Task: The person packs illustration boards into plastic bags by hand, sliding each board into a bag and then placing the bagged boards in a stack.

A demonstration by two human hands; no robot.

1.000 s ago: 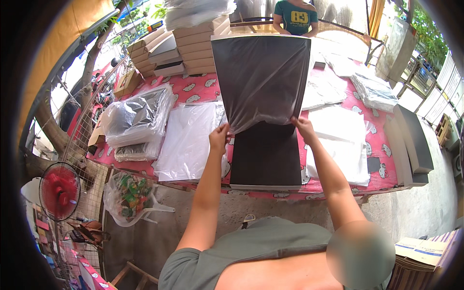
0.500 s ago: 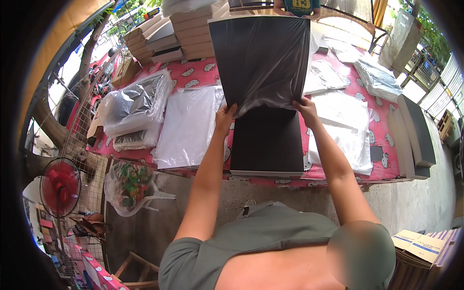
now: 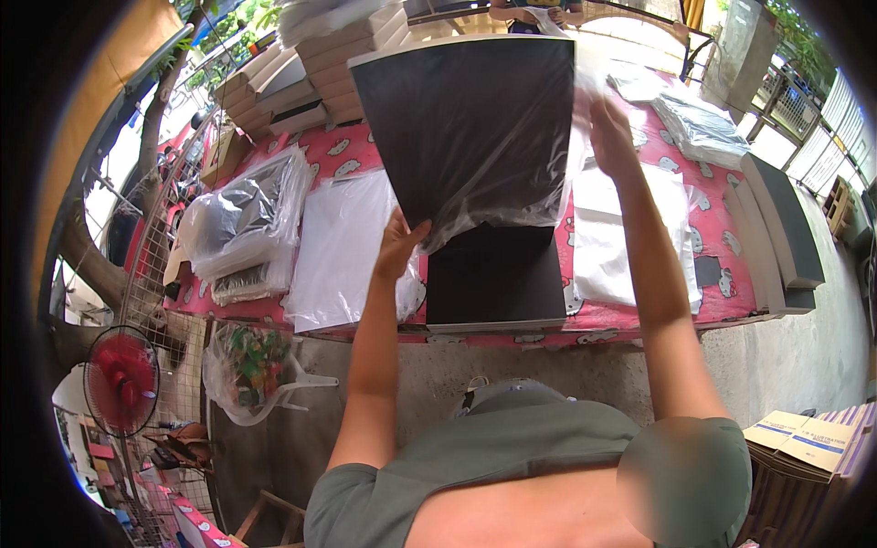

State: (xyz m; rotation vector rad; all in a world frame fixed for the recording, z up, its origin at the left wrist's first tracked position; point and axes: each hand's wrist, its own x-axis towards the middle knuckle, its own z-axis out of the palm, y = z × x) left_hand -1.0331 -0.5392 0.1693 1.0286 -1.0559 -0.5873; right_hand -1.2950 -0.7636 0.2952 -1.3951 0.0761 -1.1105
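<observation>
A large black board in a clear plastic sleeve point(image 3: 475, 137) stands tilted up above the table. My left hand point(image 3: 402, 245) grips its lower left corner, thumb over the front. Up along the board's right edge is my right hand point(image 3: 610, 132), its fingers smeared by motion, so I cannot see whether they hold the plastic. Below the sleeved board lies a stack of bare black boards point(image 3: 496, 283) at the table's near edge. Left of the stack are flat clear plastic sleeves point(image 3: 338, 251); more white and clear sleeves point(image 3: 607, 251) lie to its right.
The table has a pink patterned cover point(image 3: 722, 233). Wrapped black boards point(image 3: 242, 215) are piled at left, and thick board stacks point(image 3: 776, 224) stand at right. Tall stacks point(image 3: 338, 73) rise at back left. Across the table, another person's hands point(image 3: 555, 15) handle plastic. A red fan point(image 3: 121, 379) stands lower left.
My right hand has gone from the sleeved board's lower right corner up along its right side. The board has shifted left and tilted. The person opposite now holds plastic.
</observation>
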